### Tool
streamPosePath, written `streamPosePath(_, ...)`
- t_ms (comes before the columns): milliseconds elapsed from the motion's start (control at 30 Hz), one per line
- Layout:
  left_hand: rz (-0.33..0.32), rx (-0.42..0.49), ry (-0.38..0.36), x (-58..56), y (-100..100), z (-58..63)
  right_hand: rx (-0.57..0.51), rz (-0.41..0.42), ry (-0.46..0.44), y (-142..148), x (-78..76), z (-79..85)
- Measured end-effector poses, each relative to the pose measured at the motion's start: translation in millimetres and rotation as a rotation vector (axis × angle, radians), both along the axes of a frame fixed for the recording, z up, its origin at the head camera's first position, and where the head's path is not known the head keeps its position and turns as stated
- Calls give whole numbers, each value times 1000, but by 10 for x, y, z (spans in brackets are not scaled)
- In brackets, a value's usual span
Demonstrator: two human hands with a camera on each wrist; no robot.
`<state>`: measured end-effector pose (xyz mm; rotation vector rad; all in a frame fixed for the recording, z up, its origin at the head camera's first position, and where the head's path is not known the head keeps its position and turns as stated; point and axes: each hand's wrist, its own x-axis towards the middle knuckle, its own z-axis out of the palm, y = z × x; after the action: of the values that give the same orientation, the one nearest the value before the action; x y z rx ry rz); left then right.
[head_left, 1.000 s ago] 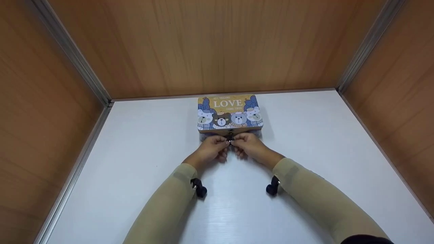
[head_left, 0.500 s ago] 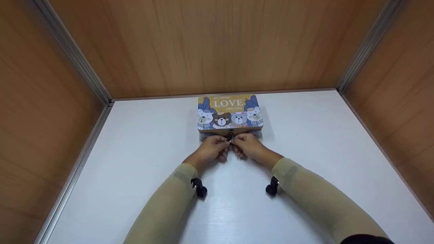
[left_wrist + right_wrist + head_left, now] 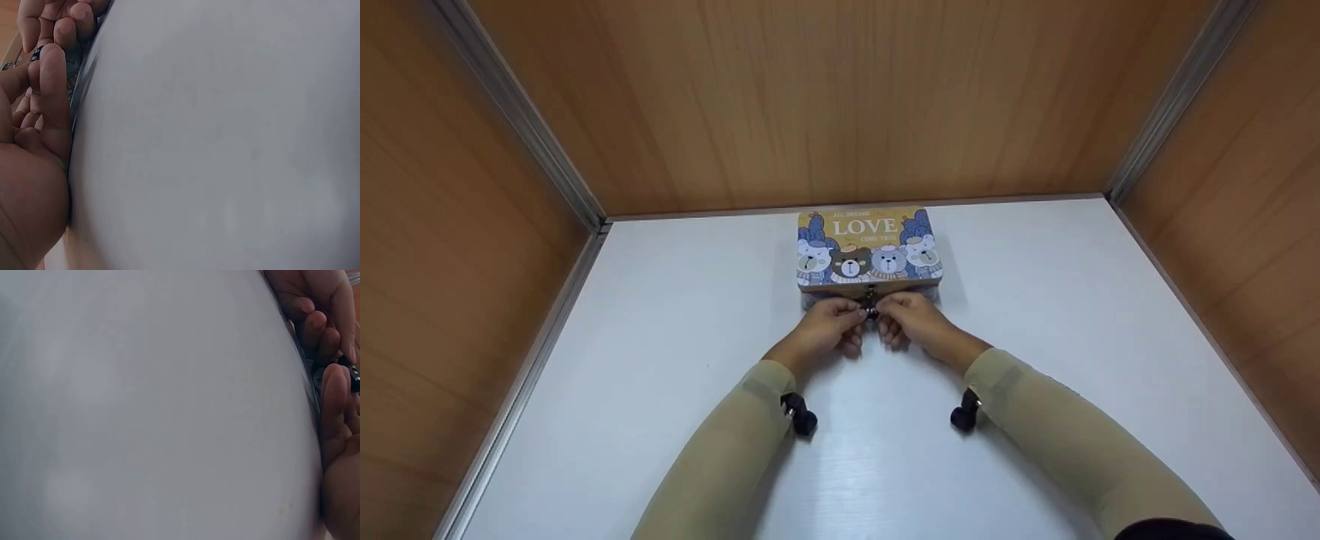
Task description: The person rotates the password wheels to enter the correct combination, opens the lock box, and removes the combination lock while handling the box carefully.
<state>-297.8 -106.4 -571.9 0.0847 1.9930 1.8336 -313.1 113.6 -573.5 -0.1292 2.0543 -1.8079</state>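
A tin box (image 3: 866, 247) with bear pictures and the word LOVE stands lidded at the far middle of the table. At its front clasp hangs a small black combination padlock (image 3: 871, 309), whose dial marks show in the left wrist view. My left hand (image 3: 826, 327) pinches the padlock from the left, thumb toward me. From the other side my right hand (image 3: 916, 321) has its thumb and forefinger at the padlock's right edge, the other fingers curled below. Fingers hide much of the padlock in both wrist views.
The white tabletop (image 3: 675, 315) runs under both forearms. Behind the box rises a wooden back panel (image 3: 840, 105), close to its rear edge. Wooden side panels with metal corner strips border the table left and right. Small black devices sit on both wrists.
My right thumb and forefinger have shifted slightly right, so more of the padlock shows between the hands. My left hand and the box stay almost still.
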Motion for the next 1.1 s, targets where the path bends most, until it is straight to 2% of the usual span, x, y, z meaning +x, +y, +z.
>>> streamPosePath(400,-22,-1,34,-8,-8,-37,47,8,34,-14,11,-22)
streamPosePath(733,-24,13,23,-17,1,-30,-19,-16,6,28,-7,-41)
streamPosePath(1100,-33,10,12,-22,3,-17,-29,-20,15,26,-2,-32)
